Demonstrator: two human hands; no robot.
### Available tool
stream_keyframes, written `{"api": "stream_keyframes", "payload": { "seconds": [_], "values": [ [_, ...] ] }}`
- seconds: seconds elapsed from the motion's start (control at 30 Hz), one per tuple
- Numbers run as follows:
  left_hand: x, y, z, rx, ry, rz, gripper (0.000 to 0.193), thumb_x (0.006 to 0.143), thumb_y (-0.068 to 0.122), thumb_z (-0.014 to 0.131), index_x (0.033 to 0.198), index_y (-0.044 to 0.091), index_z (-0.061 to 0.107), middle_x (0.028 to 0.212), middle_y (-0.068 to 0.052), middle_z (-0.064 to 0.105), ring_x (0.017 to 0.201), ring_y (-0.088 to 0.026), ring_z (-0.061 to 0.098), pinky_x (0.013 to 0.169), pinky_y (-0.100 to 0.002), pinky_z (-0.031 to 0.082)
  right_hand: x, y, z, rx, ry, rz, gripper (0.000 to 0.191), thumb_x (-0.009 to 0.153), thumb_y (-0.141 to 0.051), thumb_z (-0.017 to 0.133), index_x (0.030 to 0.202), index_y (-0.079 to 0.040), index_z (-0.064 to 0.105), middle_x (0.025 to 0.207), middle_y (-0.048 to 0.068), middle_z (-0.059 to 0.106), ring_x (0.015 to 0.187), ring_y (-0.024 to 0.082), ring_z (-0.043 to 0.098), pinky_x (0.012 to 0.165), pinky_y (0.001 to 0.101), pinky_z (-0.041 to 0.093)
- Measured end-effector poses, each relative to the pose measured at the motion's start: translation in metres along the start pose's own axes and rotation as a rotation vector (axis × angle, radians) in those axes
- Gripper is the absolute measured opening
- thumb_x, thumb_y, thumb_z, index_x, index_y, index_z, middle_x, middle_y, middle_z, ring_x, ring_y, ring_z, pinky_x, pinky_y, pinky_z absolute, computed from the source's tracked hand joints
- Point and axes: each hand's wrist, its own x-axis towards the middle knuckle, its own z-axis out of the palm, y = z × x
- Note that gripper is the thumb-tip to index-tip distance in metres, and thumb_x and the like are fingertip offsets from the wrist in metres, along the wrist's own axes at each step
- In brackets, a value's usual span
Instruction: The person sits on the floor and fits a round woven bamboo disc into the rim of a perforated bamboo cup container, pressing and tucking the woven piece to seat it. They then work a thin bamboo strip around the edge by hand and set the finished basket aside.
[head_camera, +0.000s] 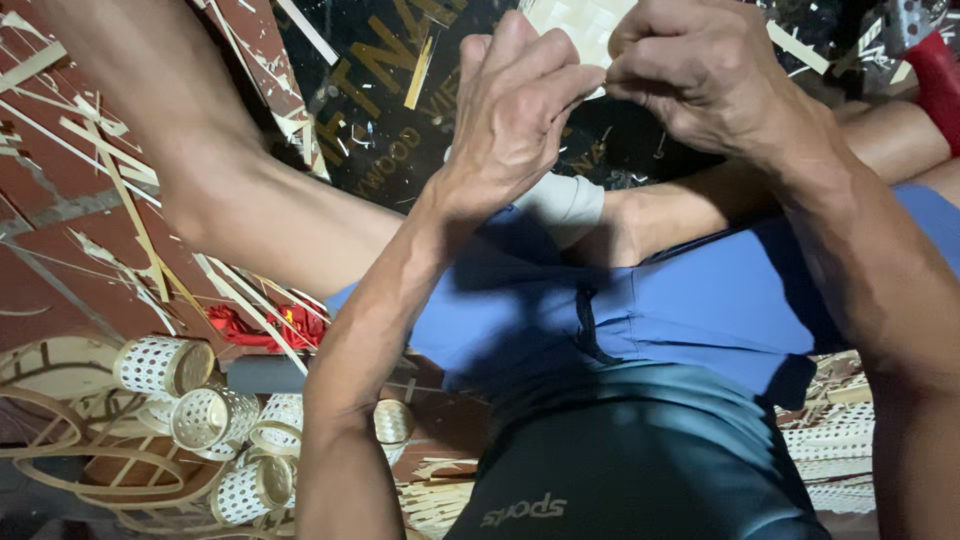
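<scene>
Both of my hands are raised at the top of the head view, close together. My left hand (515, 110) and my right hand (700, 75) each pinch the lower edge of a pale woven bamboo piece (580, 25), which shows only partly between and above them. The fingers of both hands are closed on its strips. Below them are my bent legs in blue shorts (690, 310) and a dark grey shirt (620, 460).
Several small white woven cylinders (165, 365) lie at the lower left beside curled bamboo hoops (45, 425). Loose bamboo strips (140, 230) litter the red brick floor (60, 270). A dark printed board (390, 90) lies under my legs. Woven white mesh (840, 450) is at the lower right.
</scene>
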Motion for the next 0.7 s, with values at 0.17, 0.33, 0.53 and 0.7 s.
{"api": "stream_keyframes", "payload": {
  "seconds": [0.17,0.33,0.53,0.7],
  "values": [
    [-0.004,0.002,0.006,0.001,0.060,-0.030,0.026,0.092,0.003,0.074,0.118,0.010,0.071,0.099,-0.001,0.056,0.101,-0.022,0.052,0.087,-0.039,0.036,0.003,0.000,-0.002,0.016,0.013,0.013,0.015,0.090,0.003,0.085,0.098,0.002,0.073,0.094,0.011,0.068,0.083,0.022,0.066,0.073,0.0332,0.051],
    [-0.003,0.006,0.015,0.054,0.123,-0.057,0.032,0.089,0.000,0.072,0.120,0.006,0.068,0.101,-0.005,0.054,0.099,-0.026,0.052,0.086,-0.041,0.042,-0.003,0.002,0.001,0.133,-0.003,0.172,0.011,0.097,0.000,0.081,0.105,0.003,0.075,0.091,0.011,0.067,0.081,0.019,0.065,0.069,0.0310,0.050],
    [-0.004,0.008,0.014,0.060,0.104,-0.065,0.039,0.086,-0.002,0.072,0.124,0.005,0.067,0.104,-0.006,0.055,0.101,-0.027,0.055,0.089,-0.041,0.049,-0.010,-0.004,0.013,0.190,0.100,0.159,0.009,0.102,-0.003,0.074,0.108,0.003,0.072,0.096,0.009,0.069,0.088,0.016,0.067,0.078,0.0290,0.053],
    [-0.003,0.007,0.010,0.026,0.089,-0.076,0.033,0.088,-0.001,0.073,0.120,0.010,0.070,0.101,-0.003,0.057,0.101,-0.025,0.056,0.086,-0.039,0.050,-0.011,-0.014,0.017,0.356,0.212,0.480,0.028,0.094,-0.002,0.090,0.106,0.004,0.066,0.095,0.006,0.065,0.092,0.014,0.062,0.080,0.0280,0.051]
  ]
}}
